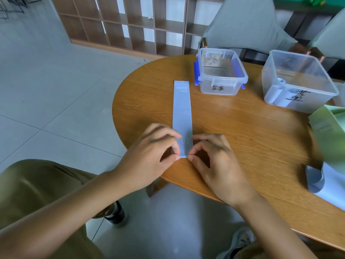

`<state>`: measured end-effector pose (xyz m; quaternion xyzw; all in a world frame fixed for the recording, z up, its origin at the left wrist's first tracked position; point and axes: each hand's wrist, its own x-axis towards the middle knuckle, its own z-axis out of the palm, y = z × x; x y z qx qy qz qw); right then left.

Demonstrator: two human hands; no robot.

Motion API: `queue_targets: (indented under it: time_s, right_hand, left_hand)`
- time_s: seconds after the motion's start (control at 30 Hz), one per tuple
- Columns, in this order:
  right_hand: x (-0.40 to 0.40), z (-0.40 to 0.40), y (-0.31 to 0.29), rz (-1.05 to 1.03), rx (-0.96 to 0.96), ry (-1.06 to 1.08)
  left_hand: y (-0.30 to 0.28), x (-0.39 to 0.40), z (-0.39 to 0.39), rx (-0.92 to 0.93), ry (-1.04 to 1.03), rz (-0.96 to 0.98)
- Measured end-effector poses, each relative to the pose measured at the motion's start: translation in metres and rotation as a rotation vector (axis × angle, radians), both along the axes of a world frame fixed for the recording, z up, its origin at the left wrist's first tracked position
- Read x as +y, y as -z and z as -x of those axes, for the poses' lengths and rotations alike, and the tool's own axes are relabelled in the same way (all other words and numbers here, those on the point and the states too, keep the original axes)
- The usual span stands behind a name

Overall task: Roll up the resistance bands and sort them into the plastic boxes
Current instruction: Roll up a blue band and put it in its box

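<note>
A: On round wooden table (233,131): pale blue band (182,109) laid flat, lengthwise away from table edge. Near end at edge, between both hands.
B: Hands?
A: Left hand (149,156) pinching near end's left corner, thumb and index curled onto it. Right hand (211,156) same on right corner, fingers curled, thumb tip at band's edge.
B: Any print on band?
A: "20" upside down near the held end. Small label block at far end, too small to read.
B: Boxes?
A: Clear box with blue clips (221,71) just beyond band's far end, handwritten black characters on front, not legible enough to transcribe. Second clear box (296,81) to the right, well apart from band, also hand-marked in black; rolled pale band (278,92) inside against left wall.
B: Other bands?
A: Green band pile (330,131) at right edge, blurred. Loose blue band (315,178) below it, looped.
B: Background?
A: Wooden cubby shelf (130,25), grey chair (248,23).
</note>
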<state>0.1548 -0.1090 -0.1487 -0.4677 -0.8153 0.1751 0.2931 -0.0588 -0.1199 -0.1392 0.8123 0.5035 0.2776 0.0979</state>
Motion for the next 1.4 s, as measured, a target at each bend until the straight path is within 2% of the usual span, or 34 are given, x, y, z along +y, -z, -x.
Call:
queue_targets:
  time_s: [0.47,0.8,1.03,1.23,1.4]
  right_hand:
    - [-0.014,0.002,-0.007,-0.042,-0.121,-0.042]
    - [-0.017,0.018,-0.002,-0.007,-0.076,0.128]
    - [-0.019,0.021,-0.007,-0.151,-0.001,0.181]
    - [-0.025,0.021,-0.006,-0.407,-0.172,0.174]
    - [-0.030,0.018,-0.008,-0.452,-0.290,0.079]
  left_hand:
    - [0.010,-0.017,-0.005,-0.006,-0.061,-0.055]
    - [0.009,-0.013,-0.013,-0.098,-0.222,-0.010]
    - [0.001,-0.015,-0.018,-0.091,-0.151,-0.122]
    - [0.004,-0.021,-0.013,-0.008,-0.124,-0.246]
    - [0.012,-0.026,-0.009,0.048,-0.091,-0.287]
